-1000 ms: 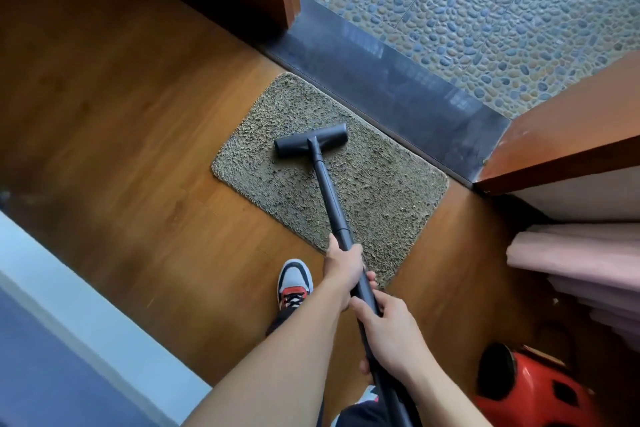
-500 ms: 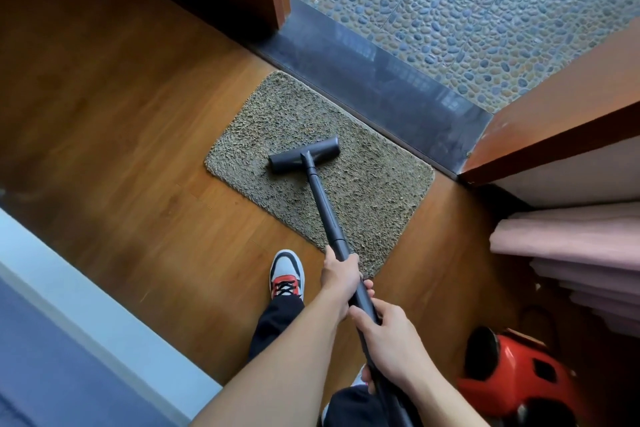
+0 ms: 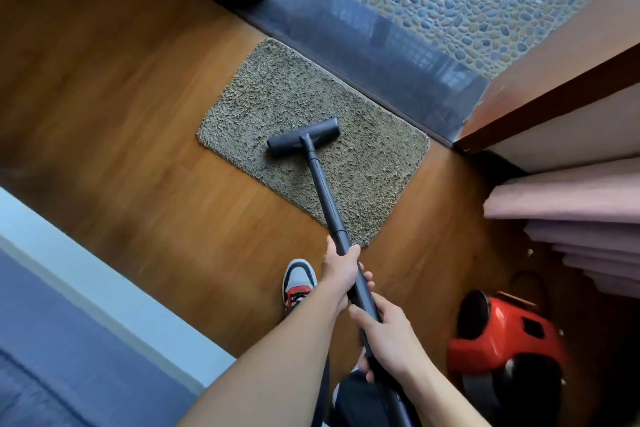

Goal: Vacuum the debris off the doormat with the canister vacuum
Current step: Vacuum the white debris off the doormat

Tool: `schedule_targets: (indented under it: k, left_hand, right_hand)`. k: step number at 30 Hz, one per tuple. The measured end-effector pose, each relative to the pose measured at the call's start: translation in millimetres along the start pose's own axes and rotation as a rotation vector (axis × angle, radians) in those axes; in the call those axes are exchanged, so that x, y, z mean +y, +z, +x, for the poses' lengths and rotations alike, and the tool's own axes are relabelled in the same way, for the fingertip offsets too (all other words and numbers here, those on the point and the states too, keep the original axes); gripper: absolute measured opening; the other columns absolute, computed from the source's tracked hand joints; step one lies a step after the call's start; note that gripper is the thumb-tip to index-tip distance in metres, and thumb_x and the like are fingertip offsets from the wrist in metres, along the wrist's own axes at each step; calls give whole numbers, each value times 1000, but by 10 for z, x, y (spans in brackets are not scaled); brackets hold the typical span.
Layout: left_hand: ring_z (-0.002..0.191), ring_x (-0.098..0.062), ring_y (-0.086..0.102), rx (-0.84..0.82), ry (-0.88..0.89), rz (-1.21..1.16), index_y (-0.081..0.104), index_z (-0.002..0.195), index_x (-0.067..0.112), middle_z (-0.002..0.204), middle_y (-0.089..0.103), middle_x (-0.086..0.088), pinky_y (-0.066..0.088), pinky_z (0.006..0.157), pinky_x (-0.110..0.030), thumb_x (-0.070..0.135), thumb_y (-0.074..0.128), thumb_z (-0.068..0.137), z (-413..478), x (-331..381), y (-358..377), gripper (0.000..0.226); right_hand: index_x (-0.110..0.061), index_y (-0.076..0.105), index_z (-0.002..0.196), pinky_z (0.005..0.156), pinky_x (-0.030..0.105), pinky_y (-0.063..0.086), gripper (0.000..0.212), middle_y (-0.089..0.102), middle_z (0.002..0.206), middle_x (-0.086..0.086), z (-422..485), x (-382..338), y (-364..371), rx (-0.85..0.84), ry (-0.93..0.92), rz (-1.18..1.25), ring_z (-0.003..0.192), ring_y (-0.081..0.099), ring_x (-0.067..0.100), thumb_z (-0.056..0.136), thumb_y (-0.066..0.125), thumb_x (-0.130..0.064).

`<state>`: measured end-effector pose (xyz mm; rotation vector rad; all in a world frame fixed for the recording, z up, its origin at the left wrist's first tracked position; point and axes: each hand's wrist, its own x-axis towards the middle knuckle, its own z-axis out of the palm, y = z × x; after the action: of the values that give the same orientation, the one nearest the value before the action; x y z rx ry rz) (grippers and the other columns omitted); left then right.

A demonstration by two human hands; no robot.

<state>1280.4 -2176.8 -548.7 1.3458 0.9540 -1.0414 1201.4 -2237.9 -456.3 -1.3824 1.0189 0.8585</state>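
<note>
Now, doormat: one, lying against the dark threshold at 12 o'clock, long edge along the doorway.
Debris: too fine to pick out in the pile.
Floor head: one, flat on the mat's near-left part, crosswise to the wand.
Left hand: wrapped around the wand, forward, likely to steer.
Right hand: clasps the wand lower, at 5 o'clock, likely to push.
Canister vacuum: one, red, at 4 o'clock, near enough for the hose.
Shoe: one showing.

A shaggy olive-brown doormat lies flat on the wood floor against the dark threshold. The black vacuum head rests near the doormat's near-left edge; the red canister sits on the floor, right.
</note>
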Motion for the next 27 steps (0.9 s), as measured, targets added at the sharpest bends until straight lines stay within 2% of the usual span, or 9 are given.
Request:
schedule_targets:
  k: [3, 5, 9, 11, 15, 18, 21, 25, 27]
  left_hand:
    - [46, -16, 53, 10, 0, -18, 11, 160, 40, 68, 49, -9, 52, 47, -28, 18, 52, 104, -42, -75, 24, 72]
    - [47, -15, 53, 9, 0, -11, 10, 160, 40, 70, 50, -9, 53, 48, -28, 19, 52, 104, -62, -138, 88, 73]
    - [47, -14, 54, 25, 12, -18, 15, 160, 37, 71, 50, -9, 54, 48, -27, 19, 52, 104, -130, -380, 238, 69]
    - [48, -15, 55, 29, 1, -20, 14, 160, 39, 73, 51, -10, 55, 49, -28, 20, 53, 104, -184, -560, 322, 70]
    - [49, -13, 58, 32, 1, -19, 12, 160, 39, 80, 55, -12, 57, 51, -28, 22, 52, 104, -286, -863, 484, 71]
    - [49, -12, 57, 37, 13, -35, 13, 160, 39, 79, 54, -11, 57, 50, -28, 22, 52, 105, -298, -966, 554, 70]
    - [46, -11, 55, 47, 39, -40, 14, 160, 38, 78, 53, -10, 55, 47, -26, 22, 52, 105, -263, -916, 578, 69]
    - [44, -12, 55, 64, 66, -26, 19, 159, 36, 75, 53, -9, 54, 45, -26, 22, 52, 104, -81, -706, 532, 66]
    - [42, -13, 54, 72, 77, -34, 23, 158, 36, 71, 51, -9, 52, 44, -26, 21, 53, 103, 41, -573, 505, 64]
  right_hand:
    - [-33, 56, 110, 43, 32, 53, 9, 59, 55, 5, -5, 107, -33, 15, 9, -32, 42, 60, 22, 103, 53, -37]
    - [-34, 53, 116, 44, 33, 55, 13, 61, 57, 6, 5, 189, -102, 18, 7, -47, 43, 61, 23, 103, 53, -37]
    - [-34, 55, 112, 45, 38, 57, 9, 65, 57, 8, -61, 437, -282, 13, -38, -83, 44, 62, 26, 103, 55, -34]
    - [-34, 55, 116, 42, 35, 54, 13, 68, 63, 13, -128, 592, -382, 6, -40, -91, 42, 61, 24, 103, 55, -32]
    - [-36, 53, 127, 40, 31, 51, 24, 62, 52, 8, -238, 864, -560, 9, -40, -126, 41, 60, 25, 103, 53, -34]
    - [-38, 53, 128, 42, 33, 53, 25, 65, 54, 8, -242, 951, -632, 9, -47, -150, 43, 63, 27, 103, 53, -38]
    - [-33, 51, 132, 40, 30, 50, 28, 64, 54, 5, -180, 920, -664, 5, -44, -138, 42, 61, 24, 104, 52, -38]
    - [-32, 56, 115, 44, 39, 56, 14, 63, 52, 4, -14, 734, -601, 3, -83, -148, 41, 61, 26, 102, 55, -38]
    - [-29, 56, 116, 44, 38, 57, 17, 65, 57, 4, 84, 602, -548, 22, -87, -165, 42, 63, 26, 101, 58, -37]
